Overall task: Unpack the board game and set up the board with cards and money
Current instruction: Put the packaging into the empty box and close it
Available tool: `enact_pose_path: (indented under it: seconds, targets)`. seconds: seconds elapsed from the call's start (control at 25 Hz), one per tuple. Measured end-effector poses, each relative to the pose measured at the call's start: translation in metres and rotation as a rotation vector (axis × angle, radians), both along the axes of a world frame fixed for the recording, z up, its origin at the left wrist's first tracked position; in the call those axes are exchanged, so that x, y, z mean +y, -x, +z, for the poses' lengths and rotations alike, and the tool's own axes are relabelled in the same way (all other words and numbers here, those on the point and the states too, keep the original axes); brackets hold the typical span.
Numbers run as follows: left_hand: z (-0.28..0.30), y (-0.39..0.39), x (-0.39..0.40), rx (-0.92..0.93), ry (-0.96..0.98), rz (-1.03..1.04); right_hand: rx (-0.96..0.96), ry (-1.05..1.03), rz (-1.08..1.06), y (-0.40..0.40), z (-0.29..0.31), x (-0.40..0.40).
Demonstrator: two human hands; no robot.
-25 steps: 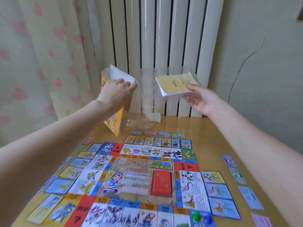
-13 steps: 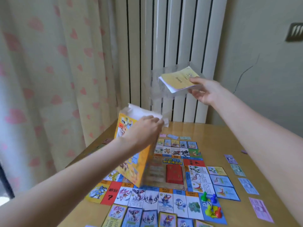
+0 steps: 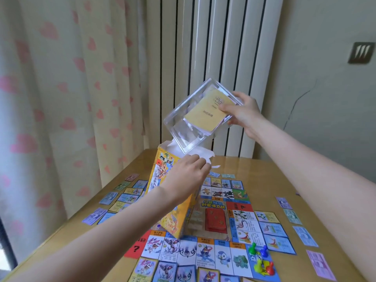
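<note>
The board (image 3: 215,226) lies flat on the table (image 3: 264,171), and most of the set-up looks finished. Cards (image 3: 126,197) lie in rows along its left, right and near edges, a red deck (image 3: 216,220) sits in the middle, and four pawns (image 3: 261,258) – green, blue, yellow, red – stand on the near right corner square. Paper notes (image 3: 305,236), probably the money, lie in a line near the right edge of the table.

What remains seems to be only the packaging. The left hand (image 3: 186,178) grips the top edge of the yellow box (image 3: 162,192), fingers curled over its open mouth; the box stands upright on the board's left part, a little tilted. The right hand (image 3: 243,115) holds a clear tray (image 3: 195,121) high above the box, with the thumb on top pinching it together with a yellow booklet (image 3: 207,111) that lies in the tray. The tray's lower corner is at the box's mouth, at the white inner flap (image 3: 195,154) – if it touches, I cannot tell.

In my judgement the tray is going back into the box, so the task is close to its end. The box must also leave the board, because it covers some squares now.
</note>
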State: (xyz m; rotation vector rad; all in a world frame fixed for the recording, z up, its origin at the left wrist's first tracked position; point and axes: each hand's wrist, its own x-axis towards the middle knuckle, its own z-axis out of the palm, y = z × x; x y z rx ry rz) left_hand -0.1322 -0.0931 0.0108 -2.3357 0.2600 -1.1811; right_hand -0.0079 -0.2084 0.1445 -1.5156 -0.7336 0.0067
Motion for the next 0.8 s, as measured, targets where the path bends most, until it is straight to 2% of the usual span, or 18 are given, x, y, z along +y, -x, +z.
enact_pose_path:
  seconds: [0.12,0.24,0.36,0.44,0.48,0.52,0.56,0.6,0.64,0.68,0.72,0.8]
  targets:
    - [0.001,-0.003,0.01,-0.04,0.017,0.023,-0.17,0.022,0.056,0.002,0.003,0.001]
    - [-0.004,-0.003,0.013,-0.055,0.069,0.043,-0.234,0.063,0.104,0.001,-0.007,0.007]
    - [-0.004,0.012,0.024,-0.08,0.138,-0.175,-0.212,0.09,0.108,-0.006,-0.015,0.015]
    - [0.007,0.028,0.037,-0.231,0.455,-0.139,-0.202,0.139,0.122,-0.012,-0.019,0.018]
    - [0.012,0.031,0.048,-0.354,0.71,-0.03,-0.181,0.151,0.132,-0.014,-0.021,0.019]
    - [0.016,0.029,0.065,-0.4,1.007,0.067,-0.152,0.151,0.146,-0.015,-0.023,0.02]
    - [0.022,0.026,0.08,-0.317,1.311,0.084,-0.121,0.147,0.163,-0.016,-0.023,0.021]
    - [0.025,0.022,0.093,-0.136,1.568,0.011,-0.094,0.145,0.18,-0.016,-0.022,0.021]
    - [0.028,0.016,0.105,0.11,1.744,-0.099,-0.082,0.154,0.192,-0.016,-0.021,0.02]
    - [0.03,0.012,0.111,0.322,1.844,-0.175,-0.085,0.173,0.198,-0.018,-0.02,0.019]
    - [0.032,0.009,0.115,0.457,1.87,-0.217,-0.099,0.192,0.198,-0.02,-0.019,0.019]
    - [0.032,0.004,0.114,0.555,1.864,-0.263,-0.127,0.209,0.193,-0.023,-0.018,0.017]
